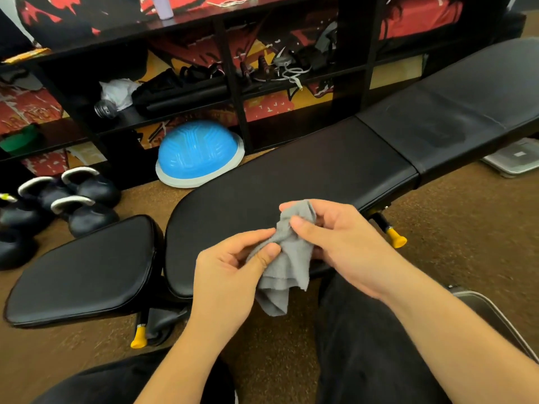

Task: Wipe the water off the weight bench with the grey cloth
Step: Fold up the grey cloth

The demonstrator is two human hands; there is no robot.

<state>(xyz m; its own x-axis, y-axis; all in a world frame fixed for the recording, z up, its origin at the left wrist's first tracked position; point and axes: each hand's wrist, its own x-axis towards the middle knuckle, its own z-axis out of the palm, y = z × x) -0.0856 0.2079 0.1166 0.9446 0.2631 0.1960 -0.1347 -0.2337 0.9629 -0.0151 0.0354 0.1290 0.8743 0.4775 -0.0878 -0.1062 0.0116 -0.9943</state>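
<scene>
The grey cloth (284, 252) is held bunched between both hands, in the air just above the near edge of the weight bench (291, 182), over its middle black pad. The left hand (230, 275) is closed on the cloth's left side: its thumb is pressed against the fabric from below while the index finger is laid over the top, the remaining fingers (233, 258) being curled loosely inward. The right hand (341, 243) is closed on the upper part of the cloth, where the fabric is pinched between thumb and fingertips, and a fold is seen protruding above the knuckles. The lower part of the cloth is left hanging free below both hands, in front of the bench's near edge and above the brown carpet (466, 214). The cloth is not touching the pad.

A faint dull smear can be made out on the right-hand pad, toward the far right end of the bench; whether it is water cannot be told. A separate smaller pad (81, 272) is set at the left end. Beyond the bench's far edge a blue half-dome balance trainer (198, 153) is leaned against a black shelf (233, 83), and dark kettlebells (84, 205) are grouped on the carpet to the left. Dark trouser legs (364, 345) are seen below the forearms.
</scene>
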